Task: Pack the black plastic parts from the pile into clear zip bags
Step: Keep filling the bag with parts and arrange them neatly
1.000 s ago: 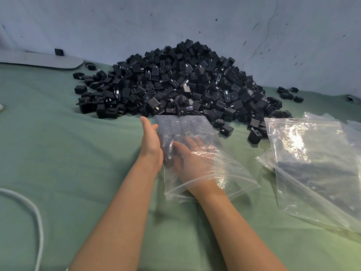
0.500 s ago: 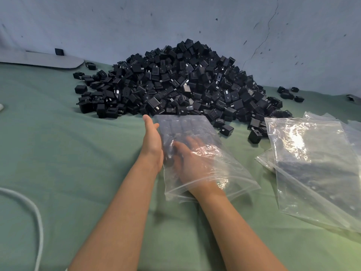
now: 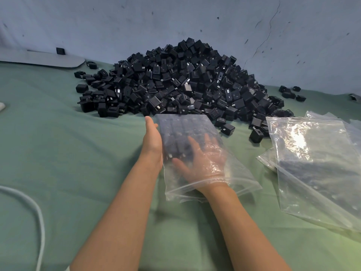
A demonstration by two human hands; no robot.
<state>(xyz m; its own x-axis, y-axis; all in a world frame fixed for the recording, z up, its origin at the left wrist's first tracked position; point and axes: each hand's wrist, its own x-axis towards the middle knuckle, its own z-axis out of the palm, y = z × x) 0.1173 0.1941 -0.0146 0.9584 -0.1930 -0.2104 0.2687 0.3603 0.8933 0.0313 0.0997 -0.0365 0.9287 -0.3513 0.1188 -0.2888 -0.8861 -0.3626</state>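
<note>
The fingers of the right hand are spread apart and lie nearly straight, gripping nothing. That hand is inside the clear zip bag, entered through the open mouth at the near edge, and its fingertips rest on the black parts already packed in flat rows towards the bag's far end. The left hand stays outside the bag. Its fingers are straight and held together, and the palm stands on edge against the bag's left side.

In the head view the bag lies flat on the green cloth. Its far edge is just in front of the foot of the pile, and its mouth points back at the person. The pile of black parts is heaped against the blue-grey wall and fans out to left and right. A few loose parts lie just beside the bag's far right corner, and a small group sits apart near the wall on the right.

A stack of empty clear bags lies to the right, close to the working bag with a strip of cloth between them. Left of the left forearm there is a broad stretch of bare cloth, reaching to a white cable that curves along the near left edge. A flat grey board lies at the back left, against the wall.
</note>
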